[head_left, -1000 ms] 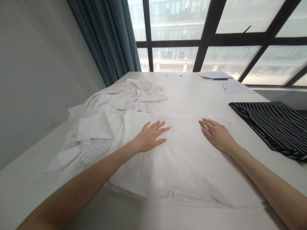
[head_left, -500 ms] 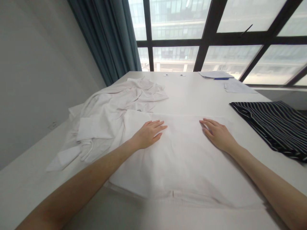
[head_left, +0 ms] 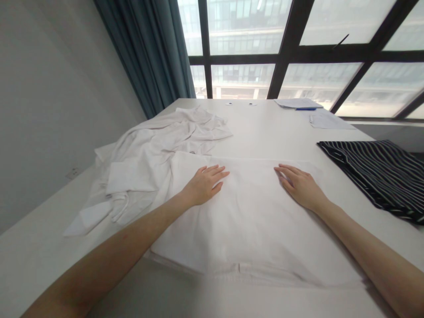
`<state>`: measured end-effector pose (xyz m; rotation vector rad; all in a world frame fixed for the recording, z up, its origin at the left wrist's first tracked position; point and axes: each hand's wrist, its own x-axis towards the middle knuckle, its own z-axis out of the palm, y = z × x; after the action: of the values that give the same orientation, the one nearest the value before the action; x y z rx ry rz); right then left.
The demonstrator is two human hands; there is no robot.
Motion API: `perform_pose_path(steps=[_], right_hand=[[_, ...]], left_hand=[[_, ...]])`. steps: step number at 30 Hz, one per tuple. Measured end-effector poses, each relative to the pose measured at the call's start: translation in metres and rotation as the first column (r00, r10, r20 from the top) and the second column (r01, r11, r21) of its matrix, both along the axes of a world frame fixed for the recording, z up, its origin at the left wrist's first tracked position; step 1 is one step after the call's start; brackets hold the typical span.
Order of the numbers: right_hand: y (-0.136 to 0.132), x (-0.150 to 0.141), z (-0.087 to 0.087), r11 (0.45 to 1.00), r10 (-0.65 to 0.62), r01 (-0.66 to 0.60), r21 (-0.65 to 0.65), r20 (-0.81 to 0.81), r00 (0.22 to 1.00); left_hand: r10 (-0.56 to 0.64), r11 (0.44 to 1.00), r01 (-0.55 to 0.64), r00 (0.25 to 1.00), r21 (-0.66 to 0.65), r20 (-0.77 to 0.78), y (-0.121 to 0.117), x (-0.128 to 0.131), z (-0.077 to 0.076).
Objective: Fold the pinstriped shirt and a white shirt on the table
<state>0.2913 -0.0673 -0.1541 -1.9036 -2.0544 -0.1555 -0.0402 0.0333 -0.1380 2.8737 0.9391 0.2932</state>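
A folded white cloth garment (head_left: pixel 248 221) lies spread on the white table in front of me, with soft creases and layered edges along its near side. On its upper left part my left hand (head_left: pixel 207 183) rests palm down, fingers stretched out. My right hand (head_left: pixel 300 183) lies on the upper right part of the same cloth, its fingers extended and slightly bent. Neither hand grips the fabric. Left of my left hand, a crumpled white garment (head_left: pixel 165 137) sits in a loose heap against the folded one.
On the right lies a folded black garment with white stripes (head_left: pixel 380 172). Papers (head_left: pixel 298 103) with a blue pen (head_left: pixel 305 109) are at the table's far right. Beyond the white table (head_left: pixel 258 128) stand a window and a blue curtain (head_left: pixel 149 48); a grey wall is on the left.
Both hands stay flat on the folded cloth, having shifted only very slightly to the left. The garments have not visibly moved.
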Motion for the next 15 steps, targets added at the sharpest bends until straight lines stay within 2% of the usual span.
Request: perform_pose_path(steps=[4,11,15], right_hand=[[0.0000,0.0002,-0.0022,0.998,-0.054,0.054,-0.010,0.032,0.998],[0.0007,-0.0022,-0.0036,0.997,-0.071,0.072,-0.007,0.082,0.994],[0.0004,-0.0047,-0.0020,0.995,-0.091,0.094,-0.024,0.098,0.991]], left_hand=[[-0.001,1.000,0.001,1.000,0.000,0.000,-0.0003,-0.0001,0.0005],[-0.033,0.999,0.032,0.999,0.041,0.005,0.0012,0.0005,-0.0030],[-0.118,0.992,0.118,0.993,0.032,-0.006,0.0000,0.0048,-0.0022]])
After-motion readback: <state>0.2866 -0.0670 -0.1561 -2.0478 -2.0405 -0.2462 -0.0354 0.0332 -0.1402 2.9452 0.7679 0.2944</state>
